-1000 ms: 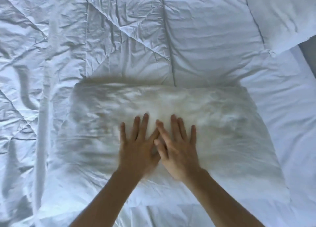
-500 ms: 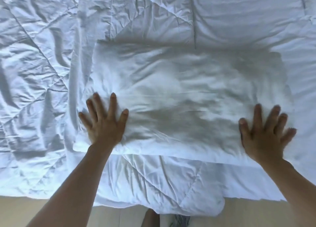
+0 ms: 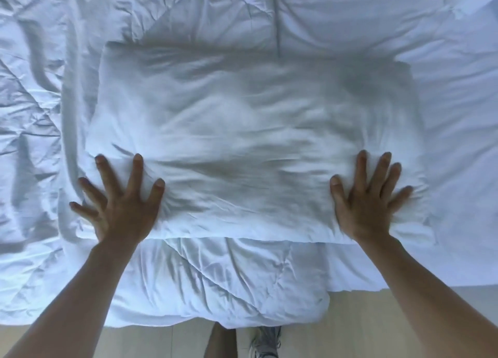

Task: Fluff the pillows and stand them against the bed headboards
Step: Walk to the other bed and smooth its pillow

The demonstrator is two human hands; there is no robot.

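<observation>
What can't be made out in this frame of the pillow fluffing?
- Headboard: not in the head view, beyond the top edge.
- Pillow: its underside is hidden against the duvet; surface creases are motion-blurred.
- Left hand and right hand: palms pressed down, so contact beneath is hidden.
- Shoe: cut off by the bottom edge and partly hidden by the duvet's overhang.
</observation>
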